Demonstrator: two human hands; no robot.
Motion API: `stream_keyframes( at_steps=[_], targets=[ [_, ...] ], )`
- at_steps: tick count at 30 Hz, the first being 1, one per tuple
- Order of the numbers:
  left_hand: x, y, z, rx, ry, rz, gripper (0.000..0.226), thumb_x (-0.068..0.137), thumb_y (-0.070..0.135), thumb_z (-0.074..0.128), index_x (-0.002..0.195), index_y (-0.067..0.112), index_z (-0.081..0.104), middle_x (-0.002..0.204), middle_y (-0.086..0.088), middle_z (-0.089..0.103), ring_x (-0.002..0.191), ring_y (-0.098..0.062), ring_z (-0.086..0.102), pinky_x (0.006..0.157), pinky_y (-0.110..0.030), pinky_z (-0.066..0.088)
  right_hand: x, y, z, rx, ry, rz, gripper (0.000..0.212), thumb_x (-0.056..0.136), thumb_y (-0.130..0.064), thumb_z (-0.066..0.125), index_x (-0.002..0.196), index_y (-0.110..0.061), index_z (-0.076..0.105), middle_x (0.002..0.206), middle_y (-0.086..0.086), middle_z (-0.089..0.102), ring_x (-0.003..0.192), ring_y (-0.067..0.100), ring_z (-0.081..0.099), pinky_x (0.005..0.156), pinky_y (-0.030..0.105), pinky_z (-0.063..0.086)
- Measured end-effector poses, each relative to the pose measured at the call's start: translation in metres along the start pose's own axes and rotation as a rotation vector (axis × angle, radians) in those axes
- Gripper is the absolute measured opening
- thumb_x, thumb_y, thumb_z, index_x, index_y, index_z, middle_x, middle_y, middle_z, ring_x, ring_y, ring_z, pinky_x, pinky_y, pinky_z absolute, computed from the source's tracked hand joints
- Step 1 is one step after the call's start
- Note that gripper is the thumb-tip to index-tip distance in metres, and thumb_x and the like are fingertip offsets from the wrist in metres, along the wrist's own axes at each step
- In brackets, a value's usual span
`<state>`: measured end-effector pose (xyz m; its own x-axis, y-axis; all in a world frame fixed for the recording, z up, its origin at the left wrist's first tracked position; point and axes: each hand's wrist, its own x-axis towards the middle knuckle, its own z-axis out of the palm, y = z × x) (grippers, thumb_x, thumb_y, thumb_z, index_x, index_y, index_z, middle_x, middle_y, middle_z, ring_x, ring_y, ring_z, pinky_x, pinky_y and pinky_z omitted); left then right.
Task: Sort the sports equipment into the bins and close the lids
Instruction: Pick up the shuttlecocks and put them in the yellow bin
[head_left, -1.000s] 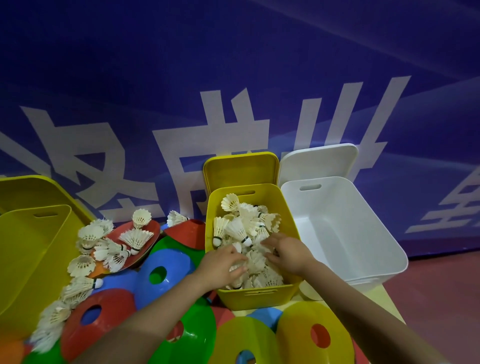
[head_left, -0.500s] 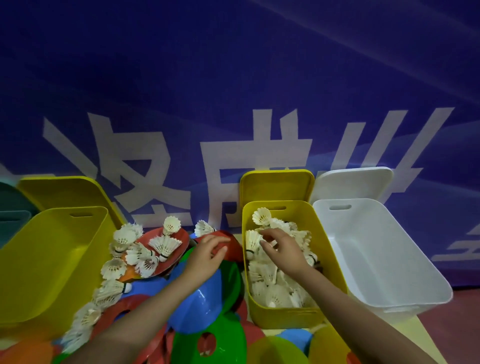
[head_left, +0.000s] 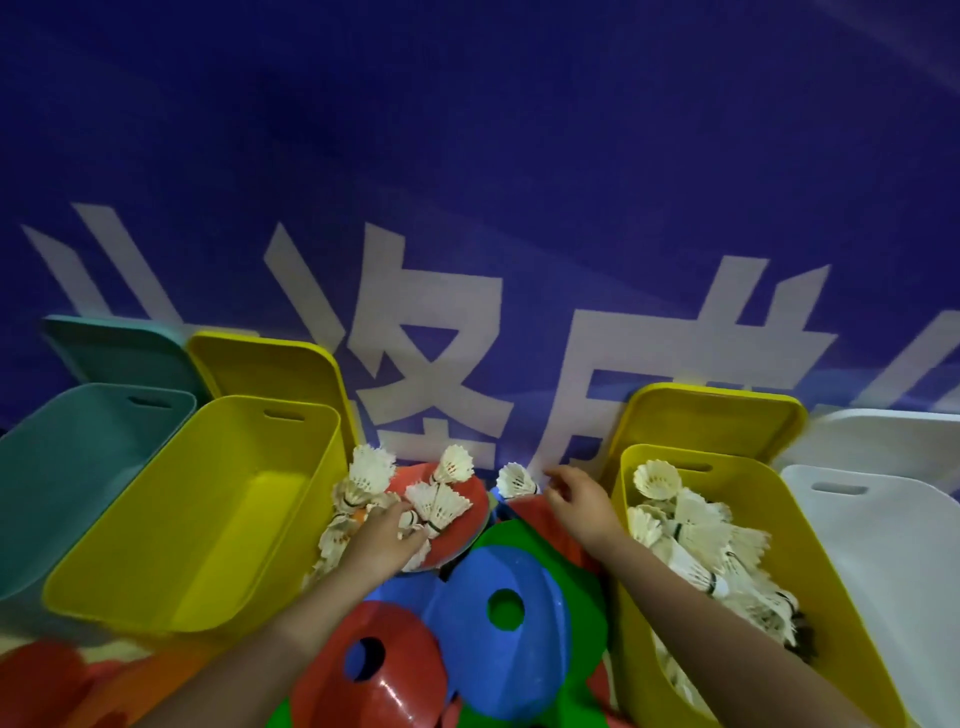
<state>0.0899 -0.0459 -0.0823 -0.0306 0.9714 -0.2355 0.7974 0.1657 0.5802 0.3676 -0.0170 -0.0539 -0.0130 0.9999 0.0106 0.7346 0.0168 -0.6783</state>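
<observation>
standing open along the banner (head_left: 467, 156), lids propped behind, the bins wait: left yellow bin (head_left: 197, 519) empty, right yellow bin (head_left: 852, 613) holding shuttlecocks. loose shuttles (head_left: 436, 501) lie on cones (head_left: 498, 618) between. left hand (head_left: 382, 540) closes on several; right hand (head_left: 574, 501), fingers spread, reaches one.

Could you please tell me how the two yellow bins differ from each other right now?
The left yellow bin holds nothing visible, while the right yellow bin holds a heap of white shuttlecocks. The left yellow bin sits beside a teal bin; the right yellow bin sits beside a white bin. Both are open, each with a matching yellow lid standing behind it and a slot handle in its far wall.
</observation>
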Motion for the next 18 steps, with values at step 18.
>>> stream_keyframes(
  at_steps=[18],
  targets=[
    [0.033, -0.037, 0.04, -0.022, 0.033, 0.117, 0.034, 0.087, 0.05, 0.058, 0.114, 0.031, 0.062, 0.122, 0.006, 0.047, 0.12, -0.014, 0.041, 0.093, -0.024, 0.038, 0.086, 0.023, 0.064, -0.349, -0.449, 0.114, 0.06, 0.089, -0.04, 0.058, 0.142, -0.024, 0.038, 0.141, 0.006, 0.044, 0.13, 0.023, 0.037, 0.109, 0.039, 0.033]
  ],
)
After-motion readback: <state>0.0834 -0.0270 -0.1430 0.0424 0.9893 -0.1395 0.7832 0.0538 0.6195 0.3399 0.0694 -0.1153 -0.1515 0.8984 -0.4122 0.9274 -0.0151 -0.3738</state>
